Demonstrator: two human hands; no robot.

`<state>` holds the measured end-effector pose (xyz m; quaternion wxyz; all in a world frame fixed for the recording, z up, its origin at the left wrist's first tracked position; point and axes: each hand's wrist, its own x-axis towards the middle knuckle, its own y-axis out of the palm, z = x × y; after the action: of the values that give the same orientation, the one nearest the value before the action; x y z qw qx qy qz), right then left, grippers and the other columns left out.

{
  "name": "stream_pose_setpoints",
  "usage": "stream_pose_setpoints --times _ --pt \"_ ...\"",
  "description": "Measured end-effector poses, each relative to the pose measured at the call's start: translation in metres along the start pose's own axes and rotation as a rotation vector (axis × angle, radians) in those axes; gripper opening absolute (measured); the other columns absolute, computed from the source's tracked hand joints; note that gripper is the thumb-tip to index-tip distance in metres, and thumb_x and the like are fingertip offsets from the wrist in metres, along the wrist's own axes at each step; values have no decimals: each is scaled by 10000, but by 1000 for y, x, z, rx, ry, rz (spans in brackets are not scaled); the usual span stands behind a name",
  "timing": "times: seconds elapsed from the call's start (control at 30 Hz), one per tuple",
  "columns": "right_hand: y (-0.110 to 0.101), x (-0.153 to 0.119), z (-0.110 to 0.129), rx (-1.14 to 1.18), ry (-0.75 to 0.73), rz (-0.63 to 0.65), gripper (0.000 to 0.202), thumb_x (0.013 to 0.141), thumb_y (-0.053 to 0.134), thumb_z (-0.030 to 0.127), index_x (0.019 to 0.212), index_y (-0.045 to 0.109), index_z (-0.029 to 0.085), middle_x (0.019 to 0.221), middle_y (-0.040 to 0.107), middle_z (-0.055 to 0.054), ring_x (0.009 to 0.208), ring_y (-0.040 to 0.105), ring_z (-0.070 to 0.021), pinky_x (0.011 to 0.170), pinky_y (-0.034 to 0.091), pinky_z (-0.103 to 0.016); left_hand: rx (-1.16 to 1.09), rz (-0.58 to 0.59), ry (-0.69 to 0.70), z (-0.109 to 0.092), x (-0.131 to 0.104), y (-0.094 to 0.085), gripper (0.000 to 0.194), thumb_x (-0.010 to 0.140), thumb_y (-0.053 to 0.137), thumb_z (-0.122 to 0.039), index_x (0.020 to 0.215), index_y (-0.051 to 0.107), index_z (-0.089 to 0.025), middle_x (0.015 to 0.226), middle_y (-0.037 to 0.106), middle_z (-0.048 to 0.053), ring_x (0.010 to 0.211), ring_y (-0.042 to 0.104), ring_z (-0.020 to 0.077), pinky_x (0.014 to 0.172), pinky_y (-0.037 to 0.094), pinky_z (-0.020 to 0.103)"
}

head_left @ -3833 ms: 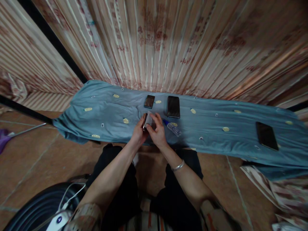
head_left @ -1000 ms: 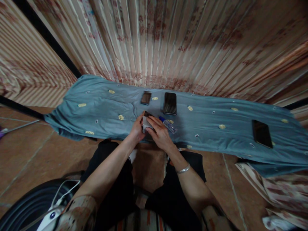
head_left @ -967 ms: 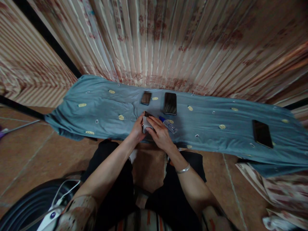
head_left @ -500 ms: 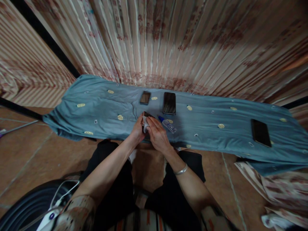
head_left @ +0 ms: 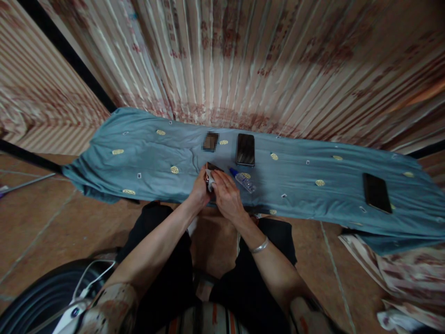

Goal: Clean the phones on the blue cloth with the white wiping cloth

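My left hand grips a small dark phone at the near edge of a blue cloth. Pressed against that phone, my right hand holds a small white wipe. A silver bangle sits on my right wrist. Just right of my hands lies a small clear bottle with a blue cap. Beyond them two more phones rest on the cloth, one blurred and one black.
Another black phone lies far right on the cloth. Striped patterned fabric hangs behind. A black round object with a white cable is at lower left. Crumpled patterned cloth lies on the tiled floor at right.
My right hand has slid slightly toward me over the phone with the wipe. Earlier the phone was held higher and more upright; it is lower and flatter in my hands.
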<state>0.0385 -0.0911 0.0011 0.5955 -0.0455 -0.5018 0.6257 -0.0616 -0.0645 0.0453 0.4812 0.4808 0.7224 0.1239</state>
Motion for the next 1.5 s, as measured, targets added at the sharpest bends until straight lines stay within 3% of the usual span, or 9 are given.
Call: stream_pose_setpoints --times 0.23,0.47,0.63,0.83,1.03,1.3,1.5 --pt "1 3 -9 24 4 43 493 1058 408 409 1386 600 95 1411 627 -187 1345 575 -272 1175 460 -440 20 59 138 5 1 -3 345 1040 398 -193 778 623 -190 664 592 -40 603 563 76 634 469 155" --pt "2 2 -4 35 17 49 493 1066 366 375 1420 564 94 1414 618 -206 1351 570 -279 1177 455 -468 56 49 178 8 4 -7 282 1008 459 -184 786 633 -178 697 597 -36 644 564 80 725 484 165" --pt "4 1 -2 17 29 28 503 1065 345 369 1429 552 90 1400 622 -218 1336 578 -299 1168 458 -496 93 84 208 11 8 -10 289 1016 439 -183 795 626 -179 680 572 -44 632 545 76 701 469 165" --pt "8 -2 -2 5 50 -17 503 1068 306 348 1441 535 99 1376 638 -210 1318 591 -284 1149 477 -493 108 118 229 17 13 -12 158 961 581 -257 819 616 -196 692 571 -62 646 549 76 713 466 175" --pt "10 -2 -2 7 56 -47 509 1070 280 336 1429 540 85 1370 639 -223 1314 592 -292 1134 484 -510 114 99 251 17 11 -7 230 991 500 -199 776 582 -190 657 543 -61 618 523 74 678 450 178" --pt "3 1 -4 19 42 -50 493 1073 284 328 1441 527 108 1372 643 -200 1312 594 -274 1132 488 -487 101 115 221 16 12 -7 141 912 648 -276 804 591 -206 669 544 -70 624 542 77 677 460 176" --pt "1 4 -8 -2 33 -62 494 1077 298 360 1408 553 97 1363 643 -206 1296 600 -271 1138 470 -472 104 98 216 13 10 -3 173 967 512 -186 826 611 -196 654 554 -59 612 549 81 679 466 172"
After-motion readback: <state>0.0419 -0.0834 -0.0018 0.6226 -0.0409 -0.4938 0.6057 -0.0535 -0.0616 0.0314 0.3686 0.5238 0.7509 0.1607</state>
